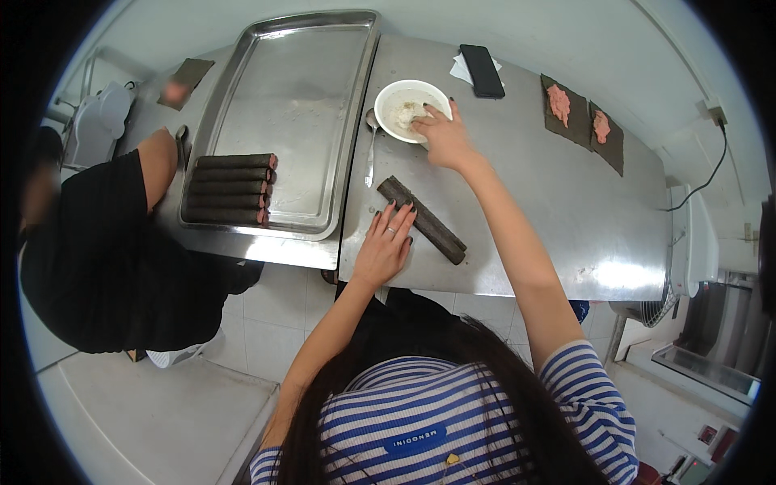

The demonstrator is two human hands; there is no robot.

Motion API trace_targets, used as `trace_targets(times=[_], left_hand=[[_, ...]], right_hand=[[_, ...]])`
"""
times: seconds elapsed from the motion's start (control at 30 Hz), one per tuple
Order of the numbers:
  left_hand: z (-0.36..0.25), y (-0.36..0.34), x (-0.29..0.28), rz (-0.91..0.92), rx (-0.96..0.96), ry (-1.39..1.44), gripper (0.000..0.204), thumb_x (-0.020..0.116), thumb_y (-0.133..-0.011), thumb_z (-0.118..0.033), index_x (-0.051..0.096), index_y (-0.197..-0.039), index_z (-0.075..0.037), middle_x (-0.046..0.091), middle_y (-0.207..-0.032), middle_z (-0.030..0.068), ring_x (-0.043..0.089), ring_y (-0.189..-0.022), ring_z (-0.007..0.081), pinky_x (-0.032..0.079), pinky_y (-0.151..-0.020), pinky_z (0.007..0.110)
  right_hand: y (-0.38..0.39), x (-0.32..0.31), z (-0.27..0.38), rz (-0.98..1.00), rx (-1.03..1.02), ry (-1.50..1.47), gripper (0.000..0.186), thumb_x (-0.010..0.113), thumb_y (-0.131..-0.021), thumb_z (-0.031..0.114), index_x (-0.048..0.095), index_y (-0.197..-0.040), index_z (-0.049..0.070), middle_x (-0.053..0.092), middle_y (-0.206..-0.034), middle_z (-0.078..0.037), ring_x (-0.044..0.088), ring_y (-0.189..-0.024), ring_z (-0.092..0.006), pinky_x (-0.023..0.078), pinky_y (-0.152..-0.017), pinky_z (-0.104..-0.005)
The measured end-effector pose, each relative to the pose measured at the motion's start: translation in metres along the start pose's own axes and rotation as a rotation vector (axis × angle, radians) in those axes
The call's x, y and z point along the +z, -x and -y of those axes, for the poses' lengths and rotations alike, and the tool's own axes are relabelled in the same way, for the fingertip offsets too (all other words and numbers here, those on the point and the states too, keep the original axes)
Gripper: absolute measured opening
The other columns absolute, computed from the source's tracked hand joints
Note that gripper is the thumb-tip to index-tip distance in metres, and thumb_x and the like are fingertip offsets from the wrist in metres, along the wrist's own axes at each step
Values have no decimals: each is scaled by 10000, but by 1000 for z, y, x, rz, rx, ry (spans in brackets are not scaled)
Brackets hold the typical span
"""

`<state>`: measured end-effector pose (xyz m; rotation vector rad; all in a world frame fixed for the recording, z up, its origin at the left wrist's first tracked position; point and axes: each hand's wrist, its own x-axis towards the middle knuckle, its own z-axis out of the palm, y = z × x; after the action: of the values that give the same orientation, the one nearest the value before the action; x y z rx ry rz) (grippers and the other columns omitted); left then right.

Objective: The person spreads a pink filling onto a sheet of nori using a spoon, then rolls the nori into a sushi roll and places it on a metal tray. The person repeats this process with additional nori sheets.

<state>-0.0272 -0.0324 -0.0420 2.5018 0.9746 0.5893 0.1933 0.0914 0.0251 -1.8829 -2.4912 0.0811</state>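
Note:
A dark seaweed roll (423,221) lies slantwise on the steel table in front of me. My left hand (386,246) rests with its fingers stretched out, the tips touching the roll's near side. Beyond the roll stands a white bowl (382,121) holding cloudy liquid and a pale lump. My right hand (447,139) reaches over the bowl's right rim, fingers apart, with some fingertips down at the pale contents. Whether those tips touch anything under the surface is hidden. A metal spoon (370,162) lies just left of the bowl.
At left, a large steel tray (325,222) holds several seaweed rolls (230,187) with pink filling. Seaweed sheets (575,111) topped with pink paste lie at far right. A black phone (482,71) sits on white paper. Another person in black (121,250) stands at the left.

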Motion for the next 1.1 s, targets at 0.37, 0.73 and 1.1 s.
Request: trace_targets(times=[0.37,0.73,1.1], left_hand=[[0,-1,2,3,4,-39,549,590,-845,-142,427,-1363,-66,380,-1446,97,313,-1357,343,313,-1082,505],[-2,-2,-1,22,-10,-36,560,589,-849,-140,417,-1379,-75,373,-1456,77,311,-1353,341,309,-1085,488],[-1,-1,1,5,-7,-32,555,590,-850,-144,424,-1374,-71,373,-1455,84,317,-1350,345,313,-1082,493]], right_hand=[[64,40,31,-44,-411,-184,566,636,-666,-16,597,-1223,68,559,-1307,-42,370,-1358,-236,243,-1154,-469],[17,2,-3,-228,-183,-114,432,594,-860,359,636,-1146,38,575,-1288,-53,414,-1324,-245,206,-1146,-518],[70,18,22,-92,-417,-157,422,550,-817,204,614,-1207,57,552,-1326,-50,386,-1345,-239,188,-1153,-520]])
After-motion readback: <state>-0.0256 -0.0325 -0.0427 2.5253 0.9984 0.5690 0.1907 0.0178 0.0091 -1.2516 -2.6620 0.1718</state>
